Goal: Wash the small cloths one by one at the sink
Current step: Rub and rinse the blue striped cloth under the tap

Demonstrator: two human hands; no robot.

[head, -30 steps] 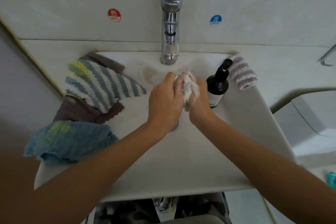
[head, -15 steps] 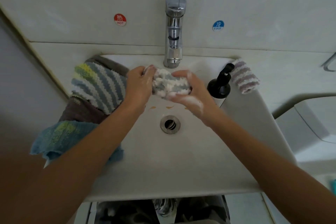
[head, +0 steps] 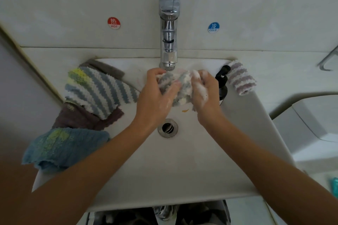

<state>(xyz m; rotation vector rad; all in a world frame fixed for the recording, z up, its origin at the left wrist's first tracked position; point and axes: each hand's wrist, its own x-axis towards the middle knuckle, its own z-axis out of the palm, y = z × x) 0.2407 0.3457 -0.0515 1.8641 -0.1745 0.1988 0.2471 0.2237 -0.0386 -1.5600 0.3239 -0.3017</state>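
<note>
Both my hands are on the soapy cloth (head: 178, 86) right under the tap (head: 168, 33), above the sink (head: 192, 160). My left hand (head: 155, 97) has its grip curled round the left end of the cloth, thumb across the front. My right hand (head: 205, 91) grips the right end, fingers wrapped in and covered with white foam. The cloth is bunched between them, grey and white stripes showing, held clear of the drain (head: 167, 127).

On the sink's left rim lies a striped cloth (head: 98, 89), overlapping a brown cloth (head: 80, 117), and nearer me a blue cloth (head: 62, 148) hangs over the edge. On the right rim, a pink-striped cloth (head: 240, 80) sits just beside the black pump bottle (head: 222, 84), which is partly hidden behind my right hand.
</note>
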